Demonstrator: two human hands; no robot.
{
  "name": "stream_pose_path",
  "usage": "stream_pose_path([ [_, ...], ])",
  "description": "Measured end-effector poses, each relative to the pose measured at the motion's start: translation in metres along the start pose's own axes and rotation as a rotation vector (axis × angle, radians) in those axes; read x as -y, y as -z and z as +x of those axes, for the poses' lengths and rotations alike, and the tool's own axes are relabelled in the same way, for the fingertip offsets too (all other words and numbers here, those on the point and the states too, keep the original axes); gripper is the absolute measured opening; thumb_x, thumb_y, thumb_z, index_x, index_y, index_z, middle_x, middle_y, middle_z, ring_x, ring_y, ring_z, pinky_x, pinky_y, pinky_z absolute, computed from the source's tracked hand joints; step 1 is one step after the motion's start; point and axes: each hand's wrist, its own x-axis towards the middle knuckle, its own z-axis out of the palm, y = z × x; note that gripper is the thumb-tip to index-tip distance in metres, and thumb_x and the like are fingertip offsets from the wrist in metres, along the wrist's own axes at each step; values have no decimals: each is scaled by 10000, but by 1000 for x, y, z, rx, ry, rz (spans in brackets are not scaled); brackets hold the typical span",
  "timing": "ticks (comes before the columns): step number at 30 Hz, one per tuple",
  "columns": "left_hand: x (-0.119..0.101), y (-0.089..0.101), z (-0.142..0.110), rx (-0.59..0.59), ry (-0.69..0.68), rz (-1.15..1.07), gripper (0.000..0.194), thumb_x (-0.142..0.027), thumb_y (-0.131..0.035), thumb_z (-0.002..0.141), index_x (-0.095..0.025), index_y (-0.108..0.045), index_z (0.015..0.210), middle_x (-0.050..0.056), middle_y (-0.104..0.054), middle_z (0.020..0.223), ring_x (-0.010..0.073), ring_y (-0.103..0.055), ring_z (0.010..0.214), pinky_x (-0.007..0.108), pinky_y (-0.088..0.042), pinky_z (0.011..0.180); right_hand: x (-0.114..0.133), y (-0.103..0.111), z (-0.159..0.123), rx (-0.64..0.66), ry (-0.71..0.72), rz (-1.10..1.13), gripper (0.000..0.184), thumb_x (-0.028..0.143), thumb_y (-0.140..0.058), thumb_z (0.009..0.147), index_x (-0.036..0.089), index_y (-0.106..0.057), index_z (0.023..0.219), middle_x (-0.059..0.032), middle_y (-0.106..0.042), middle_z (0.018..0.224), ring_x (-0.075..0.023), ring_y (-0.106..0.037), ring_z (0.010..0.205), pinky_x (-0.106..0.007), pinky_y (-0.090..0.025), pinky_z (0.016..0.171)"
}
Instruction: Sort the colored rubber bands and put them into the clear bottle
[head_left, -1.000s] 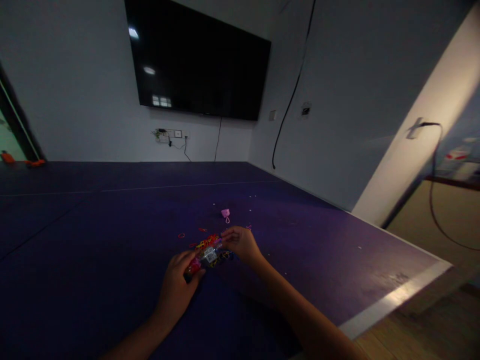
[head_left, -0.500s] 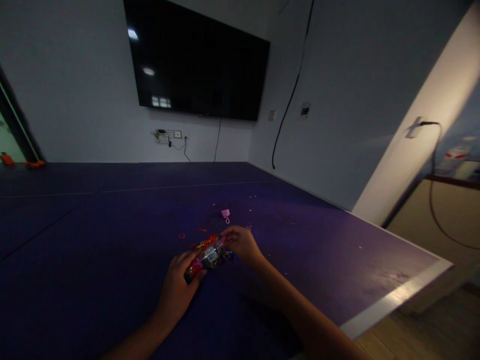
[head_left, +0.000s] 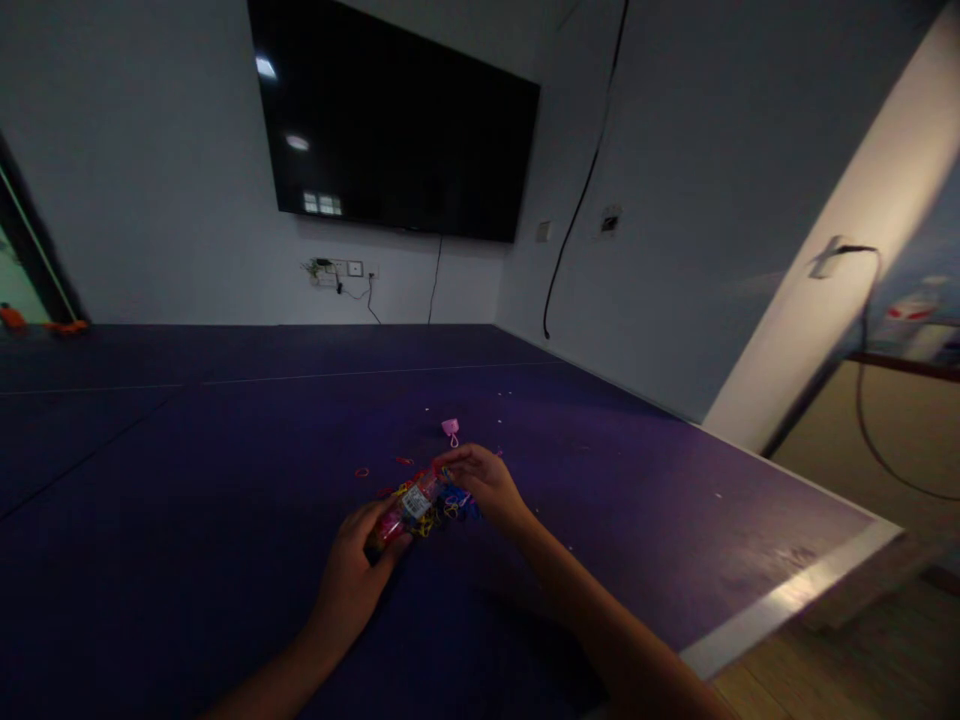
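Observation:
My left hand [head_left: 352, 560] is wrapped round a small clear plastic bottle [head_left: 415, 501] with a white label, tilted with its far end up to the right. Red and pink bits show through its wall. At that far end my right hand [head_left: 480, 480] has its fingers together, pinching small coloured rubber bands [head_left: 445, 473], partly hidden. Beneath and beside the bottle lies a loose pile of blue and yellow rubber bands [head_left: 454, 503]. A pink cap [head_left: 450, 427] with a loop rests beyond my right hand.
Single red bands [head_left: 362, 472] lie left of the pile on the dark purple table [head_left: 225, 480]. Small white specks dot the surface. A wall-mounted television [head_left: 405, 120] hangs behind, and a black cable [head_left: 577, 210] dangles beside it. The pale table edge [head_left: 795, 600] runs along the right.
My right hand has lifted slightly at the bottle's end, uncovering more blue bands. The bottle has shifted a little up and left in my left hand.

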Motion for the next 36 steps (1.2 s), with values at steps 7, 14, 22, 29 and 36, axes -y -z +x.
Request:
stream_pose_path([
  [7, 0, -1, 0, 14, -10, -18, 383, -382, -572, 744, -232, -573, 1097, 65, -613, 1129, 236, -559, 1053, 439, -421, 929, -3, 1, 0, -34, 9, 34, 220, 273, -683, 651, 185, -571, 819, -53, -676, 845, -179, -656, 810, -325, -520, 725],
  [14, -2, 1, 0, 21, -15, 26, 376, -372, -575, 741, -225, -581, 1088, 69, -618, 1120, 239, -559, 1049, 439, -428, 916, -4, -1, 0, -60, -10, -6, 329, 234, -746, 545, 180, -598, 834, -46, -654, 817, -152, -625, 723, -297, -519, 671],
  [22, -6, 1, -2, -6, 19, -11, 399, -403, -552, 759, -212, -554, 1110, 71, -620, 1118, 234, -579, 1030, 411, -440, 906, -6, 9, 5, -219, 83, -47, 243, 360, -614, 719, 184, -612, 887, -74, -667, 886, -172, -626, 834, -310, -495, 754],
  [29, -2, -2, -2, -13, 81, -48, 426, -425, -527, 767, -185, -532, 1119, 91, -601, 1150, 237, -564, 1057, 407, -432, 918, -11, 10, 4, -68, -20, -8, 317, 391, -561, 768, 177, -597, 999, -64, -695, 819, -152, -648, 668, -276, -491, 605],
  [36, -5, -1, -1, -31, 111, -91, 442, -452, -568, 730, -194, -546, 1088, 88, -620, 1104, 256, -577, 1031, 421, -432, 913, 3, 2, -3, -28, 117, -97, 260, 333, -502, 821, 201, -613, 1015, -58, -706, 864, -161, -650, 784, -284, -489, 685],
])
